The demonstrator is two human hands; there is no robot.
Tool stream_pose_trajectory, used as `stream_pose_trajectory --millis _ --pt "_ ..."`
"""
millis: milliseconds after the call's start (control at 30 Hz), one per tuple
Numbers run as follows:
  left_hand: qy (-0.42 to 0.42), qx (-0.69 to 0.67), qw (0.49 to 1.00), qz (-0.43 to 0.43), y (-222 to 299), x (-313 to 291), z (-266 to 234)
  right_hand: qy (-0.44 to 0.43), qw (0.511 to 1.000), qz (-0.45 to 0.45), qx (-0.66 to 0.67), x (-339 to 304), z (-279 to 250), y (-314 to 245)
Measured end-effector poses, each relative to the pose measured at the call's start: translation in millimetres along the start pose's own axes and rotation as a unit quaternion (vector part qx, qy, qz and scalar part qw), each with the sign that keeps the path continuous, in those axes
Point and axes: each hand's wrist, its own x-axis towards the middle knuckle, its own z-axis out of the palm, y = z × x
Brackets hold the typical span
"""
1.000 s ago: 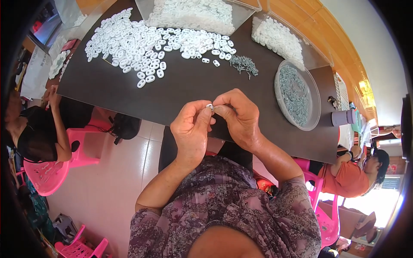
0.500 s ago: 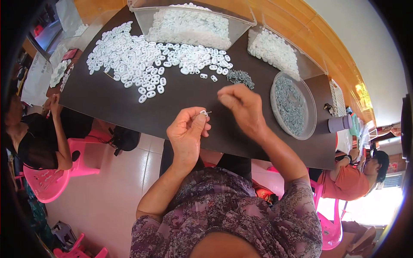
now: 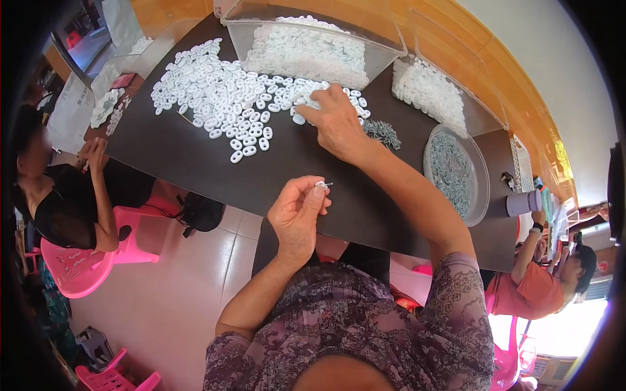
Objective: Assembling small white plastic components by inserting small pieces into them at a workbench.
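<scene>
Between the thumb and fingers of my left hand (image 3: 297,218) is a small white plastic piece (image 3: 320,185), with a thin metal screw (image 3: 329,184) sticking out to its right. My left hand is held near the front edge of the dark table (image 3: 215,179). Farther out, my right hand (image 3: 342,130) reaches over the smaller pile of white pieces (image 3: 283,98), fingers apart. Its fingertips are at the pieces; whether they touch one I cannot tell. A large heap of white two-holed oval pieces (image 3: 202,91) spreads to the left.
Loose screws (image 3: 383,133) lie right of my right hand. A round clear tub (image 3: 481,195) of screws stands farther right. Two clear bins, one large (image 3: 378,55) and one smaller (image 3: 482,117), hold white parts at the back. People sit left (image 3: 65,202) and right (image 3: 528,287).
My right hand has moved forward and left from near my left hand to the smaller white pile, its fingers spreading. My left hand keeps its grip. The whole view has shifted slightly.
</scene>
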Motion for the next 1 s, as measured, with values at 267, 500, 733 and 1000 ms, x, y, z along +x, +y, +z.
stream_pose_trajectory --millis 267,500,733,1000 --pt "-0.008 0.000 1.000 0.002 1.9 0.7 0.4 0.039 0.997 0.029 0.056 -19.5 -14.1 4.0" --pt "-0.002 -0.002 1.000 0.008 1.3 -0.5 -0.4 0.021 0.999 0.004 0.029 4.2 10.9 -2.9" --pt "-0.002 -0.001 1.000 0.016 -0.6 -0.7 -3.3 0.000 0.999 -0.040 0.026 -2.1 -4.2 -13.6" --pt "-0.005 -0.008 1.000 0.007 1.6 -0.7 -1.7 -0.030 0.996 -0.060 0.062 -13.7 -15.9 -19.3"
